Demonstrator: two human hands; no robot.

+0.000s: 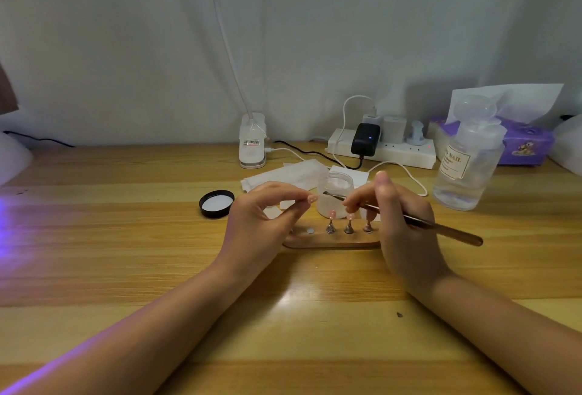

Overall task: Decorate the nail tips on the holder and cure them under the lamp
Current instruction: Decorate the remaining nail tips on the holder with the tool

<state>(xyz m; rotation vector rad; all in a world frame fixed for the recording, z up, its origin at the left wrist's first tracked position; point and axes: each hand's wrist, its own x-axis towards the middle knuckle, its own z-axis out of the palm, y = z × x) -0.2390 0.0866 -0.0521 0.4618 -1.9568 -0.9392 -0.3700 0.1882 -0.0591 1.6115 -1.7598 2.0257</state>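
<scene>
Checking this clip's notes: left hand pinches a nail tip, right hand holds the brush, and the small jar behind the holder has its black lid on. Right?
Not quite. The head view shows the jar open; its black lid lies on the table to its left. The left hand pinching a nail tip and right hand holding the brush are correct.

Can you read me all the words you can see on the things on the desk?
"NAIL" on the label of the clear bottle; the letters before it and the small lines under it are too blurred to read.
Sticker on the white clip lamp base: print too small to read.
Purple tissue pack: a picture shows, but no readable words.
</scene>
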